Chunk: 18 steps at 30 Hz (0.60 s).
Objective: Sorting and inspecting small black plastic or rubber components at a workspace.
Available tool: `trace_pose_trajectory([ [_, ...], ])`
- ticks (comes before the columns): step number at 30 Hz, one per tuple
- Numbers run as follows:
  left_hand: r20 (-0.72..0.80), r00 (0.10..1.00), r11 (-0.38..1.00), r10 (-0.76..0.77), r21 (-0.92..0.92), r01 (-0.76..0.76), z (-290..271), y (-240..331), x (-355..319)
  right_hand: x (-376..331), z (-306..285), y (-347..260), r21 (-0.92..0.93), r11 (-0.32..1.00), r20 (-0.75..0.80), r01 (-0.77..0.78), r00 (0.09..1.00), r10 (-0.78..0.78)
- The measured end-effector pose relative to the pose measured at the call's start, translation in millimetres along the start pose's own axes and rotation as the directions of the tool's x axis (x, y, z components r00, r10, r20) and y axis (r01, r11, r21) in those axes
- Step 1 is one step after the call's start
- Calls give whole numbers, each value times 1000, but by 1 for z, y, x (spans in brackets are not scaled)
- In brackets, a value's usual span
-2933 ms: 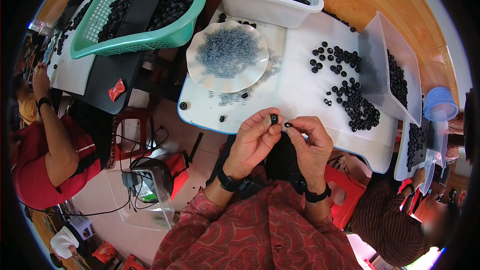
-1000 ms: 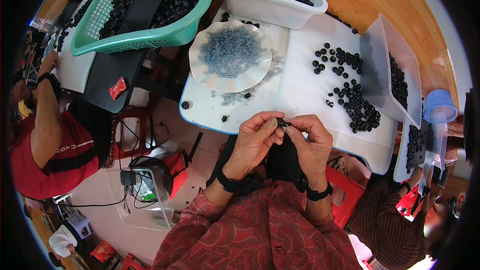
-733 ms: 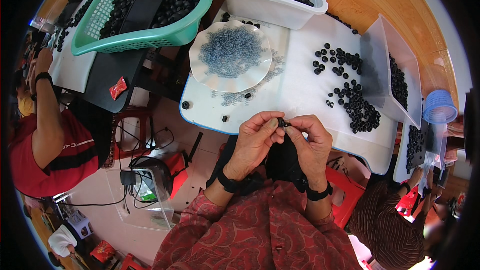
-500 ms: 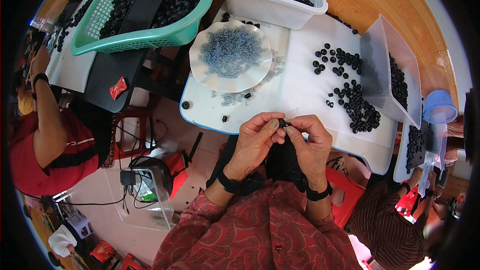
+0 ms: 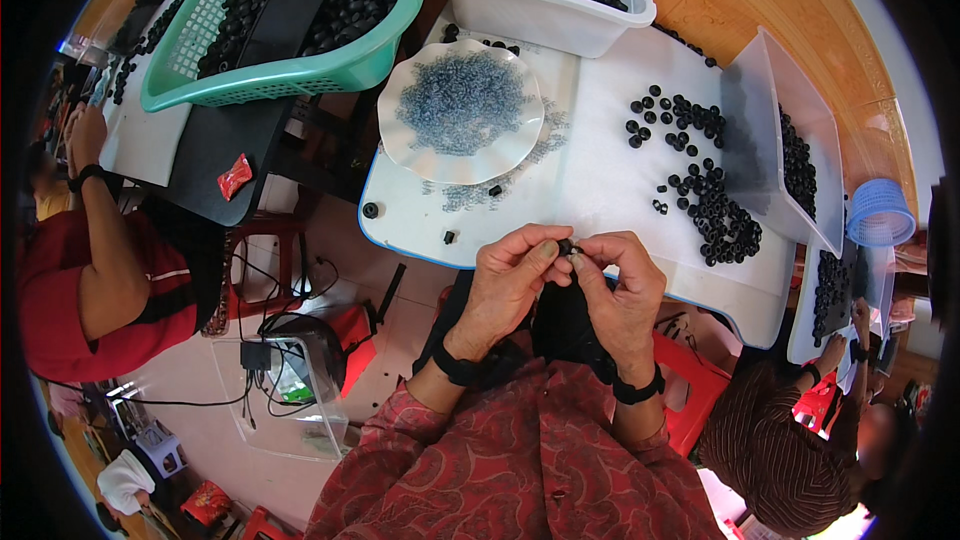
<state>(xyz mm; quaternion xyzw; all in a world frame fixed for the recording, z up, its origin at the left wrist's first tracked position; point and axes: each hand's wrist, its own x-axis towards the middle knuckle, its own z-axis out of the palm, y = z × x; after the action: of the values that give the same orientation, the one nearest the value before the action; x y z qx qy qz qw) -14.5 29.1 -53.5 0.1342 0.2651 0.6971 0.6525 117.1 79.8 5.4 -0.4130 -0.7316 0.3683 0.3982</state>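
We sit in a small assembly workshop: a white table point(image 5: 620, 170), tubs point(image 5: 545, 0) and a basket point(image 5: 290, 70) heaped with black parts.

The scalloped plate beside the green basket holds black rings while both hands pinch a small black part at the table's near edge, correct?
Not quite. The head view shows the scalloped plate holding clear bluish rings, not black ones. The left hand and right hand do pinch a small black part.

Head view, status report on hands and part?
Left hand and right hand together, both pinching small black part. Above table edge. Nothing in the way.
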Motion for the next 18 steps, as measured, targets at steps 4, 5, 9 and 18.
trace_pose_trajectory([
  [4,9,1000,997,23,75,-24,0,2,-1,1,-2,-2,-31,999,18,31,999,-30],
  [5,9,1000,997,23,75,-24,0,2,-1,1,-2,-2,-35,999,27,37,999,-36],
  [9,-9,1000,988,24,156,-22,-1,2,-2,0,-3,-3,-37,998,37,47,998,-46],
  [18,31,999,946,28,324,-37,-7,8,0,0,-3,-2,-60,996,71,62,996,-57],
])
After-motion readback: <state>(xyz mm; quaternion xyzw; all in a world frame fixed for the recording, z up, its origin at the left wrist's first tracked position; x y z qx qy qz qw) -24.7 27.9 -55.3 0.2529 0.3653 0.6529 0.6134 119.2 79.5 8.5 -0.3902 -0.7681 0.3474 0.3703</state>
